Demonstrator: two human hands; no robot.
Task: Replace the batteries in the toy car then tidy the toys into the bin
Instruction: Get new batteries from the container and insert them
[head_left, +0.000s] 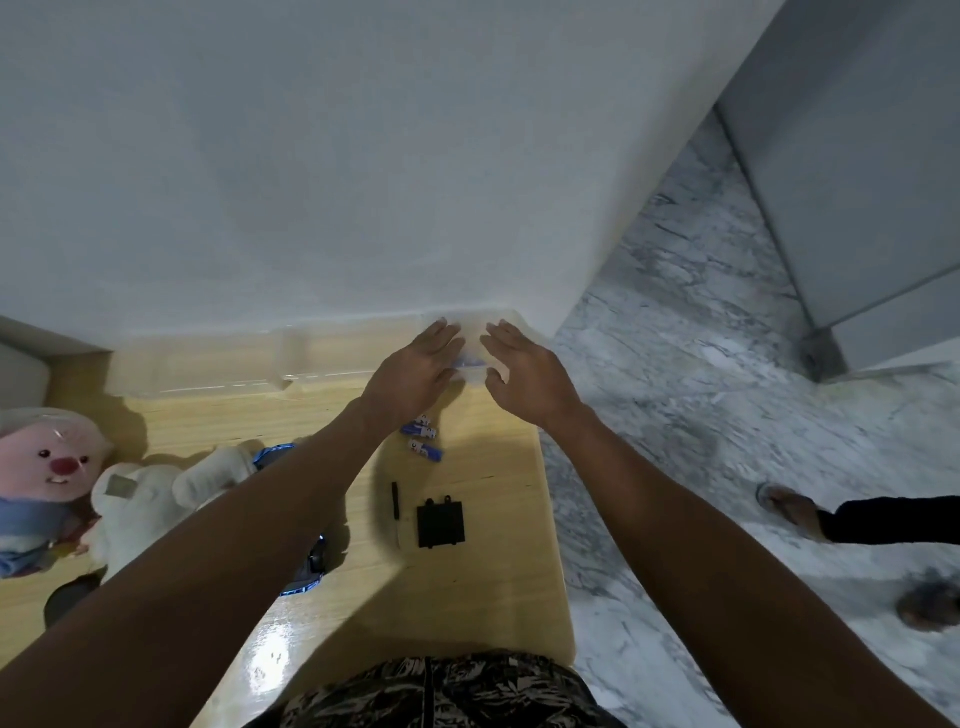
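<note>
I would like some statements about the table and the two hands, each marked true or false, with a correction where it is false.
1. Both hands reach toward the far edge of the table, near the wall. True.
2. The left hand grips the screwdriver. False: the screwdriver lies on the table, untouched.
3. The black battery cover lies beside the screwdriver. True.
4. The blue batteries lie on the marble floor. False: they lie on the table.
5. The right hand holds a plush toy. False: the plush toys lie at the left, untouched.
</note>
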